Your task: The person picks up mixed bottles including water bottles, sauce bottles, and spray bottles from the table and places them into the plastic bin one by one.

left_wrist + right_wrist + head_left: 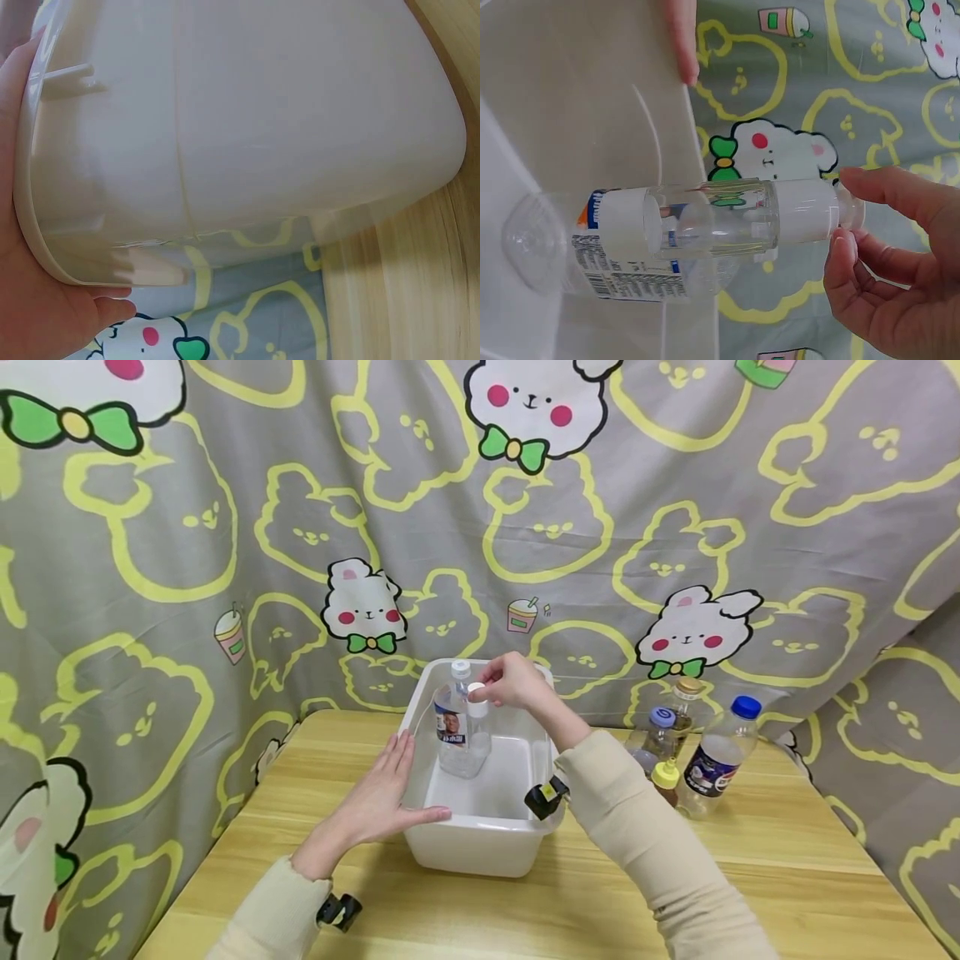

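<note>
My right hand pinches the top of a small clear bottle with a white band around its neck, holding it over the white plastic tub. A larger clear plastic bottle stands inside the tub, with a white cap and a printed label; the small bottle overlaps it in the head and right wrist views. At the tub's near left corner rests my left hand. Its fingers lie straight along the left rim and its thumb along the front rim. The left wrist view shows mostly the tub's outer wall.
Right of the tub on the wooden table stand a blue-capped bottle with a dark label, a bottle with a yellow top, one with a lilac cap and one with a tan cap. A patterned curtain hangs behind.
</note>
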A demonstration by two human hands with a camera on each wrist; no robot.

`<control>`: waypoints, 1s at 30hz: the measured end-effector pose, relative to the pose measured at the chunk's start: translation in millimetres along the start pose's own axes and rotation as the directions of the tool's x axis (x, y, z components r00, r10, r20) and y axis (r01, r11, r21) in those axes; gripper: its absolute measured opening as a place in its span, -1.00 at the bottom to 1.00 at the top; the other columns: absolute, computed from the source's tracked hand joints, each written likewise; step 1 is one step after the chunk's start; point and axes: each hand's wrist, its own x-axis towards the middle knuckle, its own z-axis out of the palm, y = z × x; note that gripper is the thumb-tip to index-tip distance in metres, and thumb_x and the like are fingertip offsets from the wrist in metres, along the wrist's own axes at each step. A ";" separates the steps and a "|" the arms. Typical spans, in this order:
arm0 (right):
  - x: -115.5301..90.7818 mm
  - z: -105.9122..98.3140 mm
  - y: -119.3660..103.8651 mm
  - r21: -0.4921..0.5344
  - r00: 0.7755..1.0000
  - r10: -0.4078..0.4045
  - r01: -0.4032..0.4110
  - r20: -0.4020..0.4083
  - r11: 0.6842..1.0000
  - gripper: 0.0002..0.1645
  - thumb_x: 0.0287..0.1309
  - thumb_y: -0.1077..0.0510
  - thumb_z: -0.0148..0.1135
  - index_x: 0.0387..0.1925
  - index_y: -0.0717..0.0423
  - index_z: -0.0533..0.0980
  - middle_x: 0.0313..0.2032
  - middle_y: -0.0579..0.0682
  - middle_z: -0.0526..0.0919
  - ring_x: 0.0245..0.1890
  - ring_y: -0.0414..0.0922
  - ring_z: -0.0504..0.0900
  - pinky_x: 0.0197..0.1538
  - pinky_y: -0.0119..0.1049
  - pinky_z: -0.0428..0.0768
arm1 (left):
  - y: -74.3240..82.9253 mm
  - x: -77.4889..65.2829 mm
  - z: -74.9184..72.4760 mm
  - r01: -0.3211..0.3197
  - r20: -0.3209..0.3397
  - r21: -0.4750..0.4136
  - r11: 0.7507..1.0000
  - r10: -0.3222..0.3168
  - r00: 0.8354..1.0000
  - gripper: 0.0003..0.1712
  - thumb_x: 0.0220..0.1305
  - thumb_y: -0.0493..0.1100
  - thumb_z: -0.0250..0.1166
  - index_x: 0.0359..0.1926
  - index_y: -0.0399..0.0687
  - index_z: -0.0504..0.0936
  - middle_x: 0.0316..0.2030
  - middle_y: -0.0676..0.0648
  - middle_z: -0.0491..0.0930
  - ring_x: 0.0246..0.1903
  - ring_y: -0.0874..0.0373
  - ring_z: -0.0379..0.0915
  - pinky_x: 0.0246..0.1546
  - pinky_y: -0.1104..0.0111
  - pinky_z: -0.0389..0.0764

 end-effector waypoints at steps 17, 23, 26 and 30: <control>26.9 21.9 21.1 0.274 0.974 0.204 -0.224 0.098 0.935 -0.73 -0.24 0.33 0.38 -0.39 0.30 0.51 -0.51 -0.02 0.49 -0.67 -0.25 0.43 -0.51 -0.47 0.53 | 1.0 0.9 -1.3 -0.009 -0.014 0.000 1.000 0.009 1.000 0.31 -0.15 0.53 0.06 0.31 -0.41 -0.12 0.31 -0.33 -0.22 0.30 -0.11 -0.40 0.24 0.09 -0.07; 31.6 30.1 27.7 0.333 0.956 0.263 -0.293 0.132 0.896 -0.71 -0.25 0.38 0.36 -0.37 0.31 0.50 -0.50 -0.01 0.48 -0.68 -0.25 0.41 -0.49 -0.47 0.53 | 0.6 0.1 -0.8 -0.008 -0.011 0.005 1.000 0.008 1.000 0.32 -0.15 0.54 0.05 0.31 -0.39 -0.13 0.32 -0.32 -0.22 0.30 -0.11 -0.39 0.24 0.10 -0.08; 32.9 34.2 30.6 0.335 0.946 0.289 -0.322 0.145 0.886 -0.70 -0.24 0.37 0.36 -0.35 0.31 0.49 -0.47 0.01 0.49 -0.67 -0.24 0.42 -0.46 -0.45 0.54 | 0.4 0.1 -0.2 -0.008 -0.010 0.004 1.000 0.008 1.000 0.32 -0.15 0.54 0.04 0.31 -0.40 -0.13 0.32 -0.32 -0.22 0.30 -0.11 -0.39 0.24 0.10 -0.08; 34.9 39.8 33.7 0.333 0.934 0.321 -0.357 0.159 0.873 -0.71 -0.23 0.38 0.35 -0.35 0.33 0.50 -0.46 0.03 0.50 -0.66 -0.22 0.42 -0.45 -0.44 0.55 | 0.6 -0.2 0.2 -0.001 -0.005 0.002 1.000 0.001 1.000 0.32 -0.15 0.54 0.05 0.31 -0.39 -0.13 0.32 -0.32 -0.22 0.30 -0.11 -0.39 0.24 0.11 -0.08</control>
